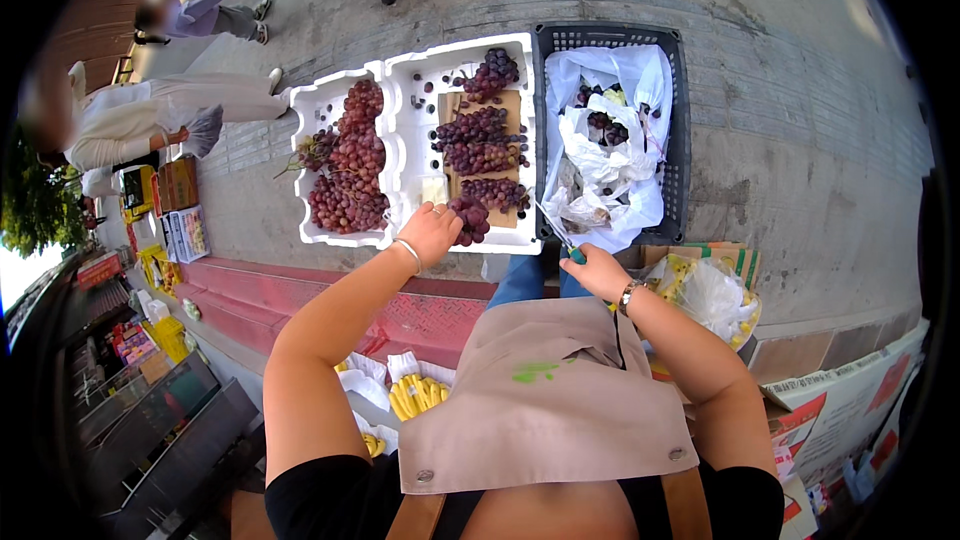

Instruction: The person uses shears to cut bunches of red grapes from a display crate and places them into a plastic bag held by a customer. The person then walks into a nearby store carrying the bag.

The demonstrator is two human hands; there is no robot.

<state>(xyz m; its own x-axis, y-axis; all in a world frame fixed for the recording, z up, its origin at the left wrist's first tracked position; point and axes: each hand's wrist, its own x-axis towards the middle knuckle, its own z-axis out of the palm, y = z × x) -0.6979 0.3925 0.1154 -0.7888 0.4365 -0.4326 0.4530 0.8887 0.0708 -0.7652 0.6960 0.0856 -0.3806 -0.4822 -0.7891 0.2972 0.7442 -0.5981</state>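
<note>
My left hand (433, 231) grips a small bunch of dark red grapes (470, 220) over the near edge of a white foam box (411, 120). In my right hand (598, 272) is a slim metal tool with a green handle (576, 254), probably snips; its tip points at the gap between this box and a black plastic crate (679, 135). Several bunches of dark grapes (480, 139) lie on cardboard in the foam box, with loose grapes around them. Redder grapes (352, 165) fill much of a second foam box (301, 199) on the left.
White plastic bags (607, 139) with some grapes line the crate. Bananas (416, 395) lie by my left side; a clear bag (709, 296) over yellow fruit sits at right. Red metal steps (330, 300) run left. A person (127, 120) carrying a bag and other passers-by are beyond.
</note>
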